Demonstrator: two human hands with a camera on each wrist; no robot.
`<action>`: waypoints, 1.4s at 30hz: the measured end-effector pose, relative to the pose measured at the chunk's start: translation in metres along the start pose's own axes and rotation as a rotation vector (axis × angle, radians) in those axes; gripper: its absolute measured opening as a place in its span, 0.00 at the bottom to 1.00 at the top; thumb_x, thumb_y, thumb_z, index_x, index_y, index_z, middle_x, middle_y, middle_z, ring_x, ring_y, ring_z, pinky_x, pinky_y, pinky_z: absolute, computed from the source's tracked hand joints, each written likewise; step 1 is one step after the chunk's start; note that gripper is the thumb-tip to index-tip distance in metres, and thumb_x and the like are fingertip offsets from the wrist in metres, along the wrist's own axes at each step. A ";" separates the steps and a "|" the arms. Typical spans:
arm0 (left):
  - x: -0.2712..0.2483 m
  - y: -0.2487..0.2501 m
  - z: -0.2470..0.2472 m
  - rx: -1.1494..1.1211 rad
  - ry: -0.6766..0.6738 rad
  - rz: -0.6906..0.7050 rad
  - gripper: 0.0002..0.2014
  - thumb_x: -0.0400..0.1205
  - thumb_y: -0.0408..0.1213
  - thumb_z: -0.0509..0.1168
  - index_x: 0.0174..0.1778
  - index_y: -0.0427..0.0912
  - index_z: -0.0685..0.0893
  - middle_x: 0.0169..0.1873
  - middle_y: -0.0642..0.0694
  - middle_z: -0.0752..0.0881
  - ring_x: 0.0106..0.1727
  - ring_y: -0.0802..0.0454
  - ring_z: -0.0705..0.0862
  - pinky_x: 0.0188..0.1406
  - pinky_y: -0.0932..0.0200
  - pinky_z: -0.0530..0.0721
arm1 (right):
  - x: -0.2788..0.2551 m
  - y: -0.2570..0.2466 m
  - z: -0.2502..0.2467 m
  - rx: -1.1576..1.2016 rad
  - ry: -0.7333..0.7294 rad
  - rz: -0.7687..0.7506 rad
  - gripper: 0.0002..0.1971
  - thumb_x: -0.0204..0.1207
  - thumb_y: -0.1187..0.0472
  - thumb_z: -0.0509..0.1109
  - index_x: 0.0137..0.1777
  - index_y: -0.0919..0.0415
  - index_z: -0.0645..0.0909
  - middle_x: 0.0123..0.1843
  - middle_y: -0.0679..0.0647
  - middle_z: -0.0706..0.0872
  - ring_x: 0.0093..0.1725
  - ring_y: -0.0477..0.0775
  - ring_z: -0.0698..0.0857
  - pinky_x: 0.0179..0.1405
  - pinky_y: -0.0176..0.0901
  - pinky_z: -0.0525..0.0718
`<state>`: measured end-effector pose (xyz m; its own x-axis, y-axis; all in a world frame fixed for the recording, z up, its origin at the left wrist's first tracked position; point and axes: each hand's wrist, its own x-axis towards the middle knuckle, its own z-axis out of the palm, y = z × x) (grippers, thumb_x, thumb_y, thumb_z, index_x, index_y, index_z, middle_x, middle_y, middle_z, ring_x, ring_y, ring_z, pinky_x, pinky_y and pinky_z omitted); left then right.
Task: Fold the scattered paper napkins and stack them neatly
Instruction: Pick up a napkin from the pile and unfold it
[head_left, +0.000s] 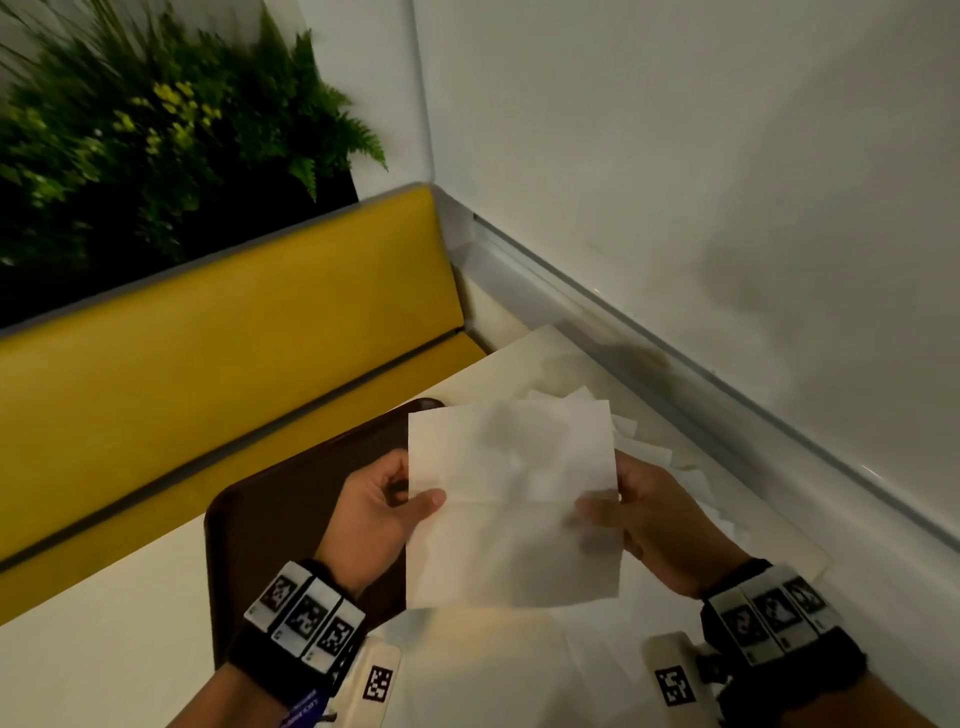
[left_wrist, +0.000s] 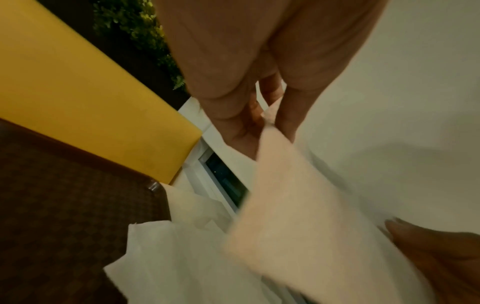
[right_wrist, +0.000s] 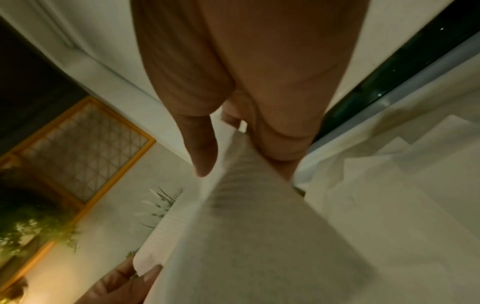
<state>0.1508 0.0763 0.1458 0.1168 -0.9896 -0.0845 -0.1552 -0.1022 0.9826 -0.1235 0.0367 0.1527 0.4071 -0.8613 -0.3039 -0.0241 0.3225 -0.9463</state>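
Observation:
An unfolded white paper napkin (head_left: 511, 499) hangs in the air above the table, creased across its middle. My left hand (head_left: 387, 501) pinches its left edge between thumb and fingers; my right hand (head_left: 631, 512) pinches its right edge the same way. In the left wrist view the napkin (left_wrist: 298, 216) runs from my left hand (left_wrist: 262, 123) down to the right hand's fingertips (left_wrist: 405, 230). In the right wrist view the napkin (right_wrist: 259, 236) stretches away from my right hand (right_wrist: 241, 131). Several loose napkins (head_left: 654, 452) lie scattered beneath, along the wall side of the table.
A dark brown tray (head_left: 291, 499) lies on the white table (head_left: 104, 670) under my left hand. A yellow bench (head_left: 208, 332) runs along the far side, with green plants (head_left: 145, 135) behind it. A white wall (head_left: 727, 156) with a ledge borders the right.

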 end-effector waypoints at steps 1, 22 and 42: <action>0.001 0.005 0.000 -0.039 -0.010 0.022 0.14 0.75 0.20 0.69 0.51 0.40 0.85 0.48 0.49 0.92 0.51 0.48 0.90 0.45 0.55 0.90 | -0.003 -0.003 -0.004 -0.011 -0.002 -0.038 0.17 0.78 0.72 0.66 0.61 0.53 0.83 0.55 0.54 0.90 0.53 0.58 0.89 0.49 0.54 0.89; -0.016 0.025 0.002 -0.122 -0.128 -0.001 0.15 0.75 0.28 0.56 0.43 0.32 0.90 0.45 0.24 0.85 0.49 0.21 0.79 0.47 0.43 0.81 | -0.016 -0.022 -0.034 -0.554 -0.159 -0.094 0.27 0.67 0.76 0.61 0.56 0.45 0.85 0.59 0.41 0.87 0.60 0.42 0.85 0.61 0.54 0.87; -0.058 -0.051 -0.012 0.213 0.171 0.003 0.15 0.78 0.27 0.70 0.42 0.56 0.88 0.27 0.43 0.79 0.28 0.57 0.75 0.30 0.63 0.76 | 0.004 0.041 0.002 -0.536 -0.012 -0.032 0.07 0.77 0.65 0.71 0.47 0.56 0.90 0.43 0.51 0.91 0.41 0.55 0.89 0.40 0.47 0.91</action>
<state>0.1635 0.1398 0.1030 0.2769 -0.9603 -0.0344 -0.3565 -0.1359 0.9244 -0.1211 0.0467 0.1129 0.4261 -0.8618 -0.2754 -0.4727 0.0475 -0.8799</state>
